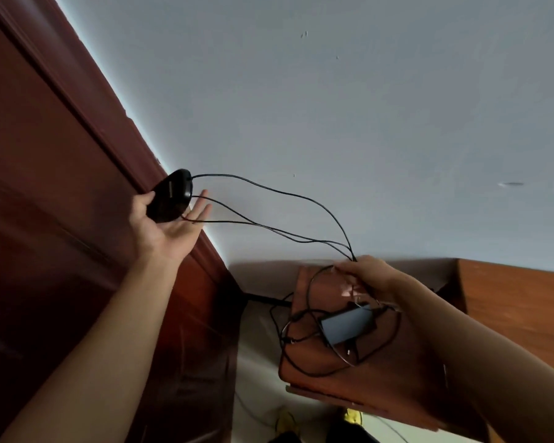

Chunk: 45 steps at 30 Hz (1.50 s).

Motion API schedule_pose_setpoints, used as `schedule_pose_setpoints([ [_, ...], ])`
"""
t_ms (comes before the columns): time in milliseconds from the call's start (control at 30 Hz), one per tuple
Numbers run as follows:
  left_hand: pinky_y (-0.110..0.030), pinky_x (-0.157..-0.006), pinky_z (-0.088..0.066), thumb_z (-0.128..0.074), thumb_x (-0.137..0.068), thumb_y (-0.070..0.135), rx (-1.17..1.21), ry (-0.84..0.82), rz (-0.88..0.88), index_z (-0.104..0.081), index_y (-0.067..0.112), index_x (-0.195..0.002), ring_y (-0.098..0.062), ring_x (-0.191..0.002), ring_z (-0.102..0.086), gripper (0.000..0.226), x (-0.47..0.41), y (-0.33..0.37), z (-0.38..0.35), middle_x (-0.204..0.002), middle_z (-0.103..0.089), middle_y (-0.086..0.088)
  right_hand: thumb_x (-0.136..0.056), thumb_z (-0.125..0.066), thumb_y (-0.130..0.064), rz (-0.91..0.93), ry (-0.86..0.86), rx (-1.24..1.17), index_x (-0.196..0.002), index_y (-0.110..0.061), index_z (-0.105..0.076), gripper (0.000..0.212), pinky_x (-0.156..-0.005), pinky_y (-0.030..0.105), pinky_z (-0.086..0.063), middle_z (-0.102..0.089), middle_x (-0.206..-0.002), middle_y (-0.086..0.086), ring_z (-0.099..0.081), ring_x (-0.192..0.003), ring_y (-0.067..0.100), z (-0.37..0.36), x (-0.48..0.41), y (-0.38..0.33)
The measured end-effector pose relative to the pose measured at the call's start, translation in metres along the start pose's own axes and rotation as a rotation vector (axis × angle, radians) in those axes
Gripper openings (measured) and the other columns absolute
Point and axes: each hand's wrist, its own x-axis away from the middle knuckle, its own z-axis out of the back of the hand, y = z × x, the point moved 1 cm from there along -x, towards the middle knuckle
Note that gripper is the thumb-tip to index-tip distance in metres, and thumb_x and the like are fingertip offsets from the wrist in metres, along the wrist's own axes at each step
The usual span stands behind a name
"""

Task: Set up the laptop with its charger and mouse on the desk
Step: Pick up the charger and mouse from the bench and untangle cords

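Observation:
My left hand is raised against the wall and holds a black wired mouse between thumb and fingers. Its thin black cable runs in loops to the right and down into my right hand, which pinches the bunched strands. Below that hand a dark grey charger brick lies on a small wooden desk top, ringed by its own coiled black cord. No laptop is in view.
A dark red-brown wooden door and frame fill the left side. A pale wall spans the middle. A wooden headboard or cabinet edge stands at the right. Pale floor shows below.

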Motion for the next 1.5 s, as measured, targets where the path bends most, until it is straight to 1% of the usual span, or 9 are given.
schedule_pose_setpoints([
  [200, -0.038, -0.068, -0.058, -0.063, -0.064, 0.021, 0.244, 0.063, -0.041, -0.070, 0.000, -0.084, -0.026, -0.074, -0.066, 0.029, -0.018, -0.016, -0.005, -0.094, -0.062, -0.013, -0.070, -0.080, -0.032, -0.018, -0.248, -0.396, -0.081, -0.013, -0.064, 0.027, -0.040, 0.019, -0.032, -0.022, -0.052, -0.011, -0.022, -0.039, 0.003, 0.043, 0.030, 0.001],
  [300, -0.026, -0.057, -0.054, -0.068, -0.064, 0.022, 0.209, 0.008, 0.106, -0.066, 0.000, -0.080, -0.028, -0.063, -0.067, 0.027, -0.018, -0.030, -0.009, -0.115, -0.057, -0.024, -0.083, -0.067, -0.029, -0.040, -0.093, -0.092, -0.084, -0.010, -0.070, 0.019, -0.039, 0.018, -0.023, -0.028, -0.052, -0.008, -0.025, -0.040, 0.004, 0.054, 0.033, -0.003],
  [467, -0.024, -0.048, -0.051, -0.073, -0.065, 0.031, -0.467, -0.205, 0.392, -0.047, 0.014, -0.102, -0.022, -0.062, -0.066, 0.049, -0.013, -0.062, -0.021, -0.118, -0.063, -0.027, -0.092, -0.063, -0.029, -0.026, -0.098, 0.679, -0.085, -0.013, -0.075, 0.021, -0.040, 0.018, -0.027, -0.042, -0.055, -0.008, -0.031, -0.041, 0.005, 0.046, 0.049, -0.037],
  [633, -0.032, -0.059, -0.056, -0.068, -0.071, 0.024, -0.988, -0.280, 0.640, -0.060, 0.005, -0.110, -0.024, -0.072, -0.069, 0.045, 0.001, -0.097, -0.012, -0.124, -0.062, -0.023, -0.096, -0.057, -0.022, 0.060, -0.202, 0.467, -0.085, -0.011, -0.072, 0.021, -0.040, 0.018, -0.019, -0.029, -0.053, -0.007, -0.023, -0.045, 0.007, 0.030, 0.048, -0.077],
  [733, -0.031, -0.058, -0.056, -0.066, -0.073, 0.023, -0.850, -0.282, 0.791, -0.063, 0.000, -0.115, -0.021, -0.072, -0.070, 0.048, 0.016, -0.114, -0.002, -0.117, -0.067, -0.018, -0.098, -0.053, -0.020, 0.128, -0.189, 0.314, -0.088, -0.007, -0.067, 0.021, -0.042, 0.020, -0.015, -0.025, -0.054, -0.006, -0.019, -0.046, 0.007, 0.024, 0.039, -0.085],
  [867, -0.028, -0.058, -0.053, -0.063, -0.076, 0.026, -0.790, -0.333, 0.817, -0.077, 0.009, -0.082, -0.021, -0.070, -0.061, 0.023, 0.024, -0.131, 0.003, -0.099, -0.063, -0.016, -0.099, -0.051, -0.021, 0.120, -0.257, 0.225, -0.088, -0.009, -0.065, 0.022, -0.041, 0.020, -0.017, -0.025, -0.055, -0.006, -0.019, -0.046, 0.007, 0.014, 0.029, -0.076],
  [1167, -0.025, -0.055, -0.053, -0.062, -0.081, 0.025, -0.610, -0.106, 0.565, -0.065, 0.008, -0.089, -0.019, -0.063, -0.064, 0.019, 0.001, -0.128, 0.012, -0.099, -0.068, -0.011, -0.099, -0.053, -0.024, -0.026, -0.371, 0.345, -0.083, -0.012, -0.067, 0.024, -0.038, 0.016, -0.021, -0.031, -0.053, -0.008, -0.023, -0.043, 0.004, 0.011, 0.021, -0.062],
  [1367, -0.028, -0.055, -0.053, -0.072, -0.072, 0.023, -0.664, -0.372, 0.925, -0.057, 0.006, -0.097, -0.026, -0.065, -0.061, 0.034, 0.009, -0.149, 0.023, -0.117, -0.056, -0.034, -0.093, -0.061, -0.025, 0.307, -0.042, 0.661, -0.079, -0.016, -0.074, 0.021, -0.050, 0.020, -0.035, -0.053, -0.059, -0.002, -0.043, -0.051, 0.008, -0.005, 0.010, -0.066],
  [1500, -0.029, -0.053, -0.054, -0.067, -0.076, 0.021, -0.767, -0.324, 0.927, -0.058, 0.005, -0.101, -0.024, -0.066, -0.066, 0.031, 0.015, -0.151, 0.026, -0.092, -0.068, -0.021, -0.091, -0.064, -0.027, 0.366, 0.031, 0.821, -0.080, -0.009, -0.074, 0.023, -0.054, 0.019, -0.034, -0.056, -0.058, -0.004, -0.044, -0.052, 0.003, -0.004, -0.001, -0.050],
])
